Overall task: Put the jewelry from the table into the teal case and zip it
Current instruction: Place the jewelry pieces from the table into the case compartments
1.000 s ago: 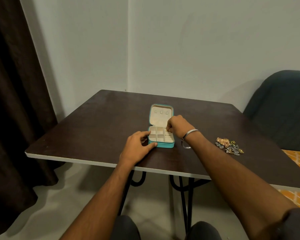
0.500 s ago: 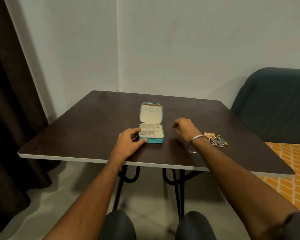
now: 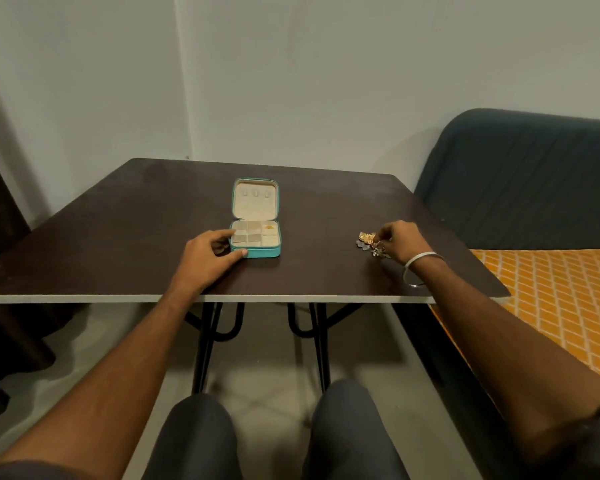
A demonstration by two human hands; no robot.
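The teal case (image 3: 255, 233) lies open on the dark bench (image 3: 118, 237), its lid (image 3: 255, 199) folded back away from the person and its cream, divided tray exposed. One gold piece (image 3: 268, 226) is seen in the far right compartment of the tray; this compartment was covered by the right hand one second ago.

The left hand (image 3: 208, 249) is rested against the near left corner of the case, with the thumb on the teal side wall and the forefinger on the tray rim. Its grip is closed lightly on the case, and this hold is unchanged from both earlier frames.

The right hand (image 3: 400, 240) has been moved away from the case. One second ago it was over the tray; half a second ago it was between the case and the pile; it is now set at the jewelry pile (image 3: 369, 242), well to the right of the case. The fingers are curled down and pinched at the near right edge of the pile. Whether a piece is already held in this grip cannot be told. A metal bangle (image 3: 418, 268) is worn on the right wrist.

The remaining gold and grey pieces lie just left of the right grip, on the bench.
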